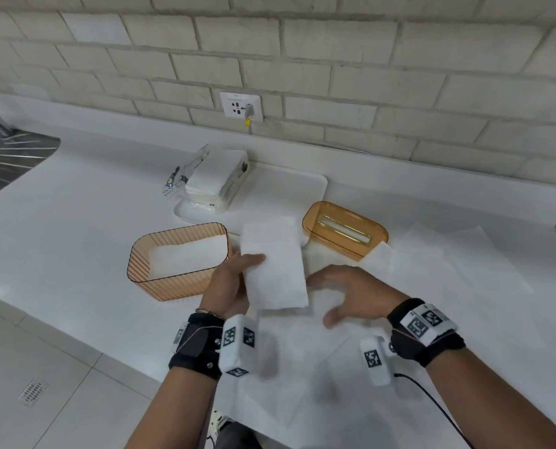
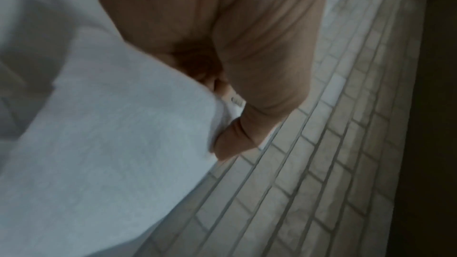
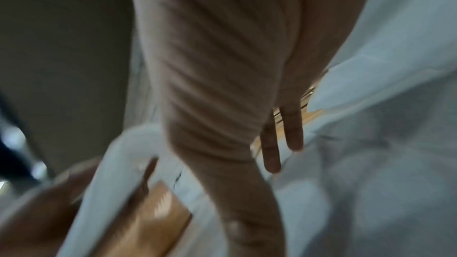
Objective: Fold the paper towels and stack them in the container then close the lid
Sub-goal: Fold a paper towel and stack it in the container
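The left hand (image 1: 234, 280) pinches a folded paper towel (image 1: 275, 264) by its left long edge, thumb on top and fingers underneath, and holds it off the table (image 1: 75, 228), just right of the ribbed orange container (image 1: 176, 280). The right hand (image 1: 351, 293) hangs beside it with relaxed fingers spread wide and holds nothing, palm down above the loose unfolded towels (image 1: 448, 270) that lie spread over the near right of the table.

In my judgement the fold on this towel is finished and the step in hand is stacking: the container already holds white towels, its top is open, and the orange lid (image 1: 344, 230) with its slot lies apart to the right, resting on a towel. The next move calls for carrying the folded towel left over the container rim and laying it flat on the pile without letting it spring open. The right hand looks placed to take up another sheet.

Farther back, a pack of paper towels (image 1: 215, 176) sits on a white tray (image 1: 302, 189) against the brick wall.

The head view alone gives the whole layout. The left wrist view shows the thumb (image 2: 235, 138) pressed on the towel's edge, with the brick wall behind. The right wrist view is blurred, yet it shows straight fingers (image 3: 294, 128) with nothing in them, above a towel and a strip of the orange lid.
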`<state>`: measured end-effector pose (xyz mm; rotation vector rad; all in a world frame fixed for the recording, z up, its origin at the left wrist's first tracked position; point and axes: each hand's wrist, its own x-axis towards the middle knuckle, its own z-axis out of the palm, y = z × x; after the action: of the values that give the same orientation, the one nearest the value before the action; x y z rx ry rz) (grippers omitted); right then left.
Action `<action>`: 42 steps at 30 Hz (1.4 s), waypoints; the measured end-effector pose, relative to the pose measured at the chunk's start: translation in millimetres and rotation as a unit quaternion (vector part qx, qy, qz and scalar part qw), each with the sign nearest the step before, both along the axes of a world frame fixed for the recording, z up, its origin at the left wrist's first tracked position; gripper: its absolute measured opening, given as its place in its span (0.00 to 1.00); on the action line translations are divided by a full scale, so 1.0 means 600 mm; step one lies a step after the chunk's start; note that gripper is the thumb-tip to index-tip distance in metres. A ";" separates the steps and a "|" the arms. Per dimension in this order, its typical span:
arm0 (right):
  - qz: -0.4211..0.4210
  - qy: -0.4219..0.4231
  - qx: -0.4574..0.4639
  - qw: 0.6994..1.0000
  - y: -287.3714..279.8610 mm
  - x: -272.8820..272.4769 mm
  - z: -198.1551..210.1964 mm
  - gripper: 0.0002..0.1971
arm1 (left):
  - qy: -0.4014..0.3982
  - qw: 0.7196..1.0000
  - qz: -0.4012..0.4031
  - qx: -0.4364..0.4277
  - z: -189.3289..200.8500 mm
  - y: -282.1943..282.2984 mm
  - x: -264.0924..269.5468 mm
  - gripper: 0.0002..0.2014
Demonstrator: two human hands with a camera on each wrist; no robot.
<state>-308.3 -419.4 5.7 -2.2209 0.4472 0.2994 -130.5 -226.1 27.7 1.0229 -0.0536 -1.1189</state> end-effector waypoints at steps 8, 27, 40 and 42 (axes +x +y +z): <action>0.156 0.064 -0.305 0.937 0.019 0.038 -0.005 0.40 | -0.067 0.995 -0.045 0.054 0.019 0.055 0.015 0.20; -0.211 -0.183 0.119 0.953 0.072 0.050 0.060 0.35 | 0.104 0.985 0.066 -0.120 0.004 0.057 -0.069 0.20; -0.037 0.065 -0.147 0.986 0.105 -0.008 0.004 0.53 | 0.019 0.995 0.095 -0.009 0.012 0.064 -0.048 0.16; -0.012 0.059 -0.206 0.977 0.121 -0.002 -0.010 0.51 | -0.031 0.997 0.068 0.003 0.008 0.073 -0.038 0.19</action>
<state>-309.5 -347.0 -0.4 -2.6079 0.6496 0.3519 -153.3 -182.4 32.5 1.0503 -0.0295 -0.9645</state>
